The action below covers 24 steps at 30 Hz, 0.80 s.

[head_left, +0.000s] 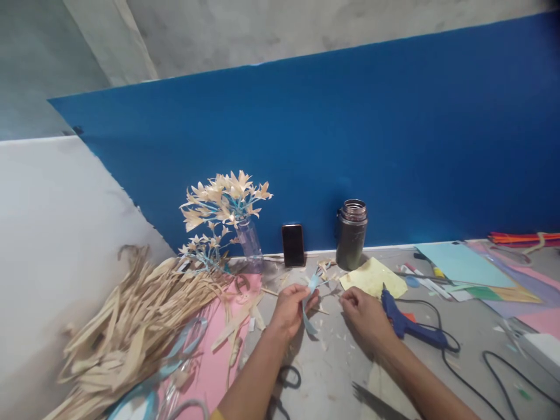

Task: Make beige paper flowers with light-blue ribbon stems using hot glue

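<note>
Two hands work over one desk (332,364). The left hand (289,308) pinches one blue strip (310,328) above the desk, its tail hanging below the fingers. The right hand (362,314) is curled nearly closed, beside one blue glue gun (405,324); whether it grips anything, I cannot tell. Behind stand one phone (293,245), one uncapped bottle (351,239) and one clear vase (250,242). Pale flowers form two bunches, the larger in the vase; their blooms overlap too much to count, as do the strips in the dry husk heap (126,332). The left forearm partly hides dark looped handles (299,379); a dark blade (371,399) is cut off at the bottom edge.
</note>
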{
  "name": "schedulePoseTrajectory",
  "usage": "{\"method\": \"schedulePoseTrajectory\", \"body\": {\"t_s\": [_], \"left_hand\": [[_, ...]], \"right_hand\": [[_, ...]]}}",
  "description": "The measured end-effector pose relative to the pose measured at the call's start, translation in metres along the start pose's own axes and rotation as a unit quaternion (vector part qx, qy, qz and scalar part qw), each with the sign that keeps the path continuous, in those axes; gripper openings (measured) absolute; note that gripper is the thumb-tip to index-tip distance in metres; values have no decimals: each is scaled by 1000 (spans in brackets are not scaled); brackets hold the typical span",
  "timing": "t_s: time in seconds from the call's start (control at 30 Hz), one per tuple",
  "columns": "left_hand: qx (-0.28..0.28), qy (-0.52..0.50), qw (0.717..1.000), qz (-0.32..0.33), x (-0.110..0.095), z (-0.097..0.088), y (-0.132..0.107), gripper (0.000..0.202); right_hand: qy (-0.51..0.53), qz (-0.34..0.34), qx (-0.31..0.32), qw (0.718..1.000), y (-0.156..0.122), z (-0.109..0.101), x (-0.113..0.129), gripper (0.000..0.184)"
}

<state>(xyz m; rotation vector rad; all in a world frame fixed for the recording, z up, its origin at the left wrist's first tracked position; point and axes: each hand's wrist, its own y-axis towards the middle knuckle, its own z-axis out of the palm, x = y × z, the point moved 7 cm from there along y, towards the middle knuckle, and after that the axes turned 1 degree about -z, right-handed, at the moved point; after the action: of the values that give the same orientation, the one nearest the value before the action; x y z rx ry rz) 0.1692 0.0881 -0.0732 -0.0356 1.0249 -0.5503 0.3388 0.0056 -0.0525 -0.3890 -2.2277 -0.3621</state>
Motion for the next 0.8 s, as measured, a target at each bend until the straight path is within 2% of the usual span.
{"method": "schedulePoseTrajectory", "body": {"t_s": [0.13,0.23,0.3,0.37,0.43,0.57,0.67,0.8], "left_hand": [[-32,86,993,78,-5,-2,-5,22],[-49,38,992,113,-20,-1,-4,29],[-22,-6,994,103,-27,6,-1,35],[-4,-2,997,81,-29,12,0,40],[-28,38,996,74,-28,11,-1,40],[-102,72,985,119,-27,5,-7,32],[-104,56,984,133,-21,10,-10,29],[-109,49,987,106,-7,18,-14,31]], "right_hand": [[120,35,-32,992,0,-5,-5,15],[180,55,-37,981,0,-9,-6,20],[219,56,-31,974,-2,-10,-3,24],[245,49,-23,968,-4,-10,2,27],[257,43,-23,965,-7,-11,6,27],[279,13,-64,958,-15,-21,12,25],[289,-30,-75,954,-21,-25,22,26],[299,-55,-59,951,-29,-27,33,27]]}}
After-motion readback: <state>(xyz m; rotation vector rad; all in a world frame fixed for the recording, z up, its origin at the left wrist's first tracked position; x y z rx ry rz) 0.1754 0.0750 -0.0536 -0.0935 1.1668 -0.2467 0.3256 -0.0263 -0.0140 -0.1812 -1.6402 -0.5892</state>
